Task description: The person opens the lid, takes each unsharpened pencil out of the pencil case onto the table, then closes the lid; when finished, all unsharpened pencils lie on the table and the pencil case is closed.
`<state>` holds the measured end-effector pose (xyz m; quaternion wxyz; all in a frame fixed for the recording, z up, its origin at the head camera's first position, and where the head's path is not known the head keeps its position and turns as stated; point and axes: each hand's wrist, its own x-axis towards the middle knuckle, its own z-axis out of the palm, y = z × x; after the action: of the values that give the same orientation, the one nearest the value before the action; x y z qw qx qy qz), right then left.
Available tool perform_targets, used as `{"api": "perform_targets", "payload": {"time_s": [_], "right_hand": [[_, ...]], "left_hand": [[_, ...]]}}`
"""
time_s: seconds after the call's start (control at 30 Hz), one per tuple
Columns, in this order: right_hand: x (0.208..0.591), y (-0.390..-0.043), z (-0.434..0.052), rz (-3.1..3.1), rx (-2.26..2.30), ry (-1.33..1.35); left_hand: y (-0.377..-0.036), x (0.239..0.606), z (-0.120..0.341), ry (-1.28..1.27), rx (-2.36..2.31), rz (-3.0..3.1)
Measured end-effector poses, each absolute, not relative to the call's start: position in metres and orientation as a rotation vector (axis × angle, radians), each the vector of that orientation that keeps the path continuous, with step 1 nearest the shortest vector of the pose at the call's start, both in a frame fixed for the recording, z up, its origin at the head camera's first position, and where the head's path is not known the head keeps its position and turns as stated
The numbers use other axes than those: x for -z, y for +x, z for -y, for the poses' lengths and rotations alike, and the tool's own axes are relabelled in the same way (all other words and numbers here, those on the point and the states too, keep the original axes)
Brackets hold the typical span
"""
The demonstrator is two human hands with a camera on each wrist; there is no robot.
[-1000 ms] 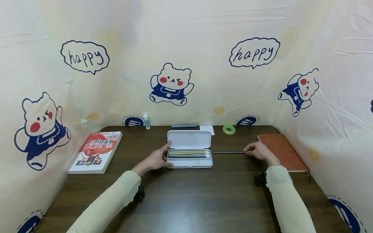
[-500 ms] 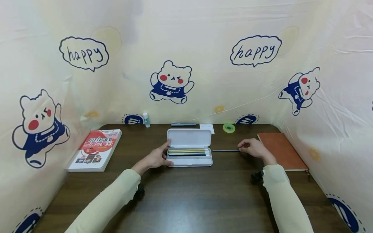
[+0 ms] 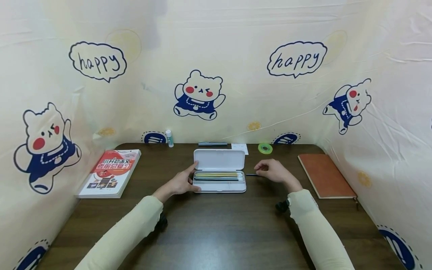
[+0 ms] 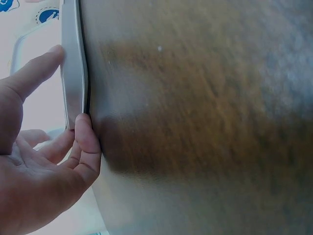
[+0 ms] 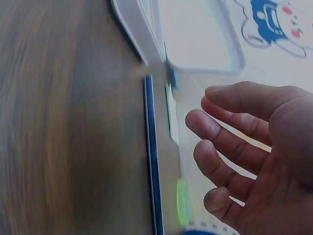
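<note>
A white pencil case stands with its lid up in the middle of the table, several pencils lying in it. My left hand holds the case's left end, thumb and fingers apart along its edge; in the left wrist view, thumb and fingertips touch the case's side. To the right of the case lies a dark blue pencil on the table. Over it hovers my right hand, fingers loosely bent and nothing between them in the right wrist view. This hand hides most of the pencil in the head view.
A thick book lies at left, a brown notebook at right. Along the back edge are a glue stick, a blue pen-like item, a white paper and a green tape roll. A printed curtain surrounds the table.
My right hand has moved left along the pencil, from its far right end to near the case. The pencil stays on the table. My left hand has kept its place.
</note>
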<state>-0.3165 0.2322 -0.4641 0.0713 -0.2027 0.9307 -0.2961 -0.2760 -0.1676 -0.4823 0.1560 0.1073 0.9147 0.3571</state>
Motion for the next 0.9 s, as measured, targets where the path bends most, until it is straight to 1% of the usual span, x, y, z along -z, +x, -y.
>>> {"api": "perform_targets", "payload": {"time_s": [0.47,0.9], "right_hand": [[0.469,-0.313,-0.178,-2.712,0.896,-0.761],[0.474,-0.317,-0.158,-2.679,0.702,-0.768]], "left_hand": [[-0.276,0.485,0.167,0.309,-1.044,-2.618],[-0.276,0.486,0.167,0.309,-1.05,-2.619]]}}
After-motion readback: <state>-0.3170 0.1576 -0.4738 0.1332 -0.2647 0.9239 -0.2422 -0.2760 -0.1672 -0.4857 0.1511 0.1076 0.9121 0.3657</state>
